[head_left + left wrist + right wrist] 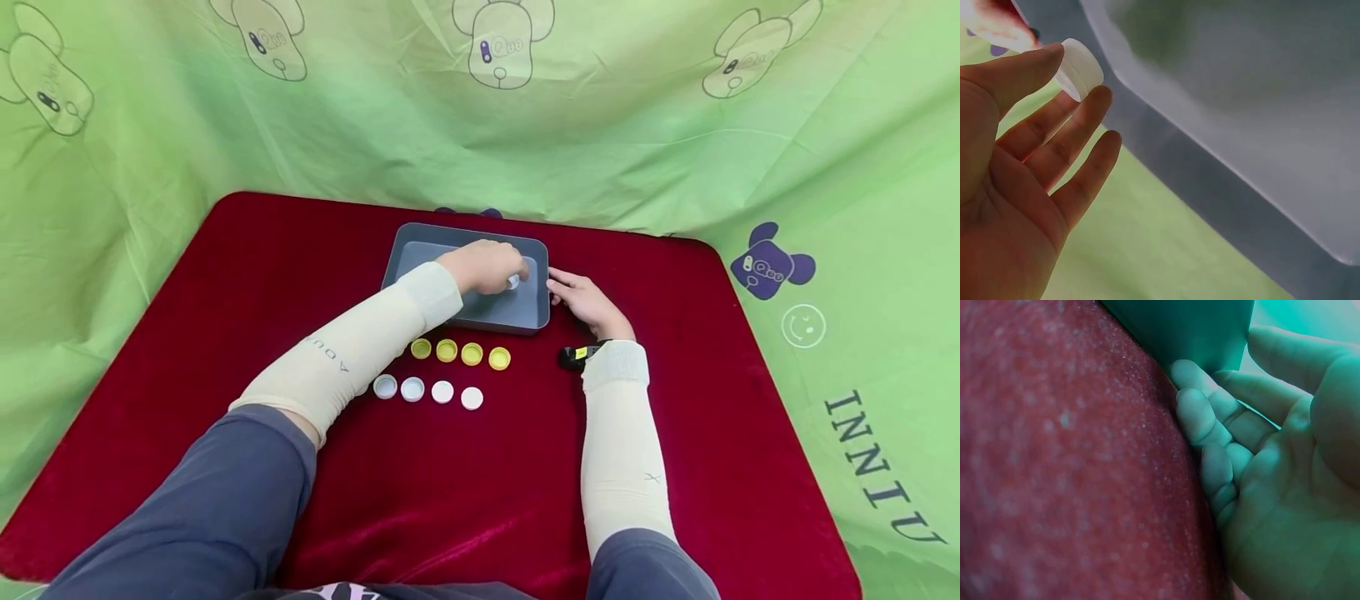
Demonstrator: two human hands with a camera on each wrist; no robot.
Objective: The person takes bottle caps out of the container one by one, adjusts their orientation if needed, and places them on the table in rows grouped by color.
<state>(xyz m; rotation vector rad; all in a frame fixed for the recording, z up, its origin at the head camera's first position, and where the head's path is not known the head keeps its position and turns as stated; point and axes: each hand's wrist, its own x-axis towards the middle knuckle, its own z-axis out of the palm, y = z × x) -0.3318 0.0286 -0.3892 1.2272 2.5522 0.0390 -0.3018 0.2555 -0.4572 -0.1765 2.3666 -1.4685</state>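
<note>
A white bottle cap [513, 282] is pinched between the thumb and fingertips of my left hand [486, 265]. That hand is inside the grey rectangular tray [417, 252], near its right end. In the left wrist view, the cap [1085, 65] is tilted on edge, with the last two fingers spread away from it. My right hand [588, 302] lies beside the tray, its fingertips at the outside of the right wall. In the right wrist view, its fingers [1194, 415] are bent loosely against the tray's outer wall [1191, 331], low over the red cloth.
Several yellow caps [472, 354] form a row just in front of the tray. Nearer to me runs a row of several white caps [442, 392], partly beside my left sleeve. A dark red cloth [480, 492] covers the table. Green printed fabric [615, 150] hangs behind it.
</note>
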